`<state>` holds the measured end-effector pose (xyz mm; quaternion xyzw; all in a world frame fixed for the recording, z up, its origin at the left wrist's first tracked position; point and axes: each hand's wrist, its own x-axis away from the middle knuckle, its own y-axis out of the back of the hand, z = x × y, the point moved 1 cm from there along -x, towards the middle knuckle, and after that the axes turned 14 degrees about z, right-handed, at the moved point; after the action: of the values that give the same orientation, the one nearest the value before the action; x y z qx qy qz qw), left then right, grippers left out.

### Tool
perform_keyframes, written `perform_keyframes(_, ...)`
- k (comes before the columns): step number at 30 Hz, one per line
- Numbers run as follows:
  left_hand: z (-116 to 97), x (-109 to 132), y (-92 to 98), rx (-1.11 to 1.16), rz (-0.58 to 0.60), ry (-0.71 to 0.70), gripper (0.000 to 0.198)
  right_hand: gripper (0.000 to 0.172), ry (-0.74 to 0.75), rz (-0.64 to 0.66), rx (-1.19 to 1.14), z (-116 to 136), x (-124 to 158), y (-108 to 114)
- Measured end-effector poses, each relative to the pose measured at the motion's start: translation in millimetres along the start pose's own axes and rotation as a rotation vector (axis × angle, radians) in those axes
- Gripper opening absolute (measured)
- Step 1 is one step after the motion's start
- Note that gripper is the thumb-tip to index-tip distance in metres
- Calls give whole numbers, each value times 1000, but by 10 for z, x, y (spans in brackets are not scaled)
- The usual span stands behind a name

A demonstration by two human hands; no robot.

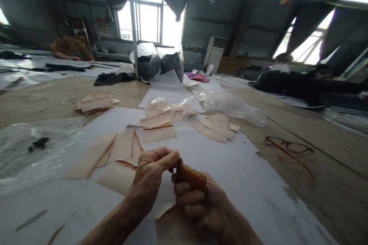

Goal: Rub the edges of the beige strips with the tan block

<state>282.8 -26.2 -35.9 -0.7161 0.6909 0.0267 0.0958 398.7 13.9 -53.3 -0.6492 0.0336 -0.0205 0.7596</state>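
Note:
My right hand [207, 206] is wrapped round a small, thick amber-brown piece [190, 178], its upper edge rough and uneven. At the left end of this piece, the fingertips of my left hand [152, 168] are pinched together; what lies between them is too small to make out. Below my right hand a pale beige panel [169, 227] with a brown edge lies partly hidden. Left of my hands more beige panels [86, 157] overlap on white paper [247, 183], some with brown strips along their edges.
Spectacles [287, 146] rest on the brown table at right. Clear plastic [57, 149] with dark bits on it spreads at left. Beige stacks [97, 103] and crumpled plastic [232, 105] lie farther back. A pole [133, 26] rises beyond. Two people are in the background.

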Motion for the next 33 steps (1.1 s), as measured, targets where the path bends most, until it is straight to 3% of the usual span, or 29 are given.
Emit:
perform_keyframes(3, 23, 18, 27, 78, 34, -32, 21, 8, 28, 26, 2, 8, 8, -8)
perform_keyframes(6, 18, 53, 56, 13, 19, -145, 16, 10, 48, 36, -1, 0, 27, -7)
perform_keyframes(12, -95, 123, 48, -659, 15, -528, 11, 9, 8, 127, -71, -32, 64, 4)
perform_keyframes(14, -97, 124, 35, -788, -13, -605, 11, 10, -9, 130, -89, -38, 59, -1)
perform_keyframes(20, -48, 104, 31, -861, -31, -606, 8, 12, -108, 101, -97, -64, 26, -15)
perform_keyframes(26, -59, 111, 13, -1008, -110, -641, 8, 15, -104, 87, -125, -72, 13, -16)
perform_keyframes(30, -30, 102, -10, -902, -145, -479, 14, 17, -86, 1, -94, -70, 4, -38)
perform_keyframes(33, -3, 88, -36, -637, -156, -284, 18, 17, -49, -47, -55, -75, 1, -56)
